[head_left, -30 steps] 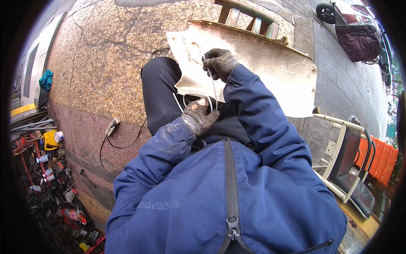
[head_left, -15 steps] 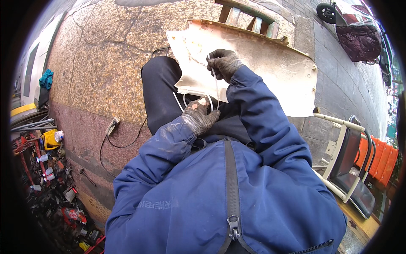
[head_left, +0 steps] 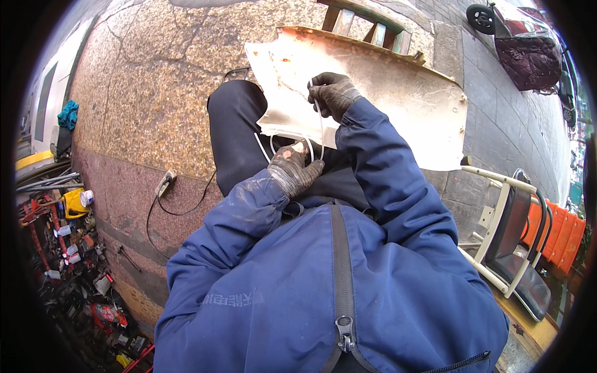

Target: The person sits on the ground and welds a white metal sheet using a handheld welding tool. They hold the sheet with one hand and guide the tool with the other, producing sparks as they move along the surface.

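Observation:
A large off-white panel (head_left: 398,105) with worn, rusty edges lies before me, its near edge over my lap. Thin white strips (head_left: 321,127), like cable ties or flat cord, curve up and loop at that near edge. My right hand (head_left: 336,96), in a dark grey work glove, pinches the upper end of one strip above the panel. Below it my left hand (head_left: 295,168), in a dirty glove with a hole, is curled at the loops by the panel's edge and holds a strip between thumb and fingers. Part of its grip is hidden.
A wooden stool (head_left: 367,28) stands under the panel's far edge. To the right is a metal-framed black seat (head_left: 519,248) beside orange plastic (head_left: 563,236). A power socket with a cable (head_left: 166,181) lies on the left floor, with piled tools and parts (head_left: 74,267) farther left.
My right hand has shifted slightly to the right with the strip's end still pinched. My left hand has stayed almost in place.

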### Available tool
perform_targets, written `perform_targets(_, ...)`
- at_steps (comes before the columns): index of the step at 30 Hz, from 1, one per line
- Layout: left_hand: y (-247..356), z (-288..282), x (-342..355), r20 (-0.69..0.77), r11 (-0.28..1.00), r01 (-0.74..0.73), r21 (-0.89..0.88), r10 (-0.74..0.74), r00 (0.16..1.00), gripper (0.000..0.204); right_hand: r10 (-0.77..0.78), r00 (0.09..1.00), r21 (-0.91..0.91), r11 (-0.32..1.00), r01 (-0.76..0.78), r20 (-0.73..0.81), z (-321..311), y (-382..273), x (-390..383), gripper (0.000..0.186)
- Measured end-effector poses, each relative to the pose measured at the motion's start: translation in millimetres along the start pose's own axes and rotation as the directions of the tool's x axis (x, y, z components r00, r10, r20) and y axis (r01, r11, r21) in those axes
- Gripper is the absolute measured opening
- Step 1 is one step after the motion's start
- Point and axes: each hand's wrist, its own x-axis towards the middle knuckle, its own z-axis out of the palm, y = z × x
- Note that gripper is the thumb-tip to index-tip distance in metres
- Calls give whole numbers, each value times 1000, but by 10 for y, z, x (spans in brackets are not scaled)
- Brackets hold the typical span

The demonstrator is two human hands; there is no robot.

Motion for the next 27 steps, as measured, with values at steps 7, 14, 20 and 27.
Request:
perform_targets(7,31,-18,-12,2,999,35,1,-35,999,49,4,1000,6,1000,-4,1,-7,19,-36,9)
perform_targets(14,-25,31,-8,3,1000,-28,-10,28,1000,53,20,1000,10,1000,-20,3,-19,28,-70,9)
perform_targets(20,-36,41,-1,51,1000,-2,-3,2,999,53,32,999,2,999,-32,-7,-10,42,-109,10)
perform_targets(27,-30,67,-14,55,996,4,84,-9,998,57,51,999,50,997,-52,13,-22,93,-139,10)
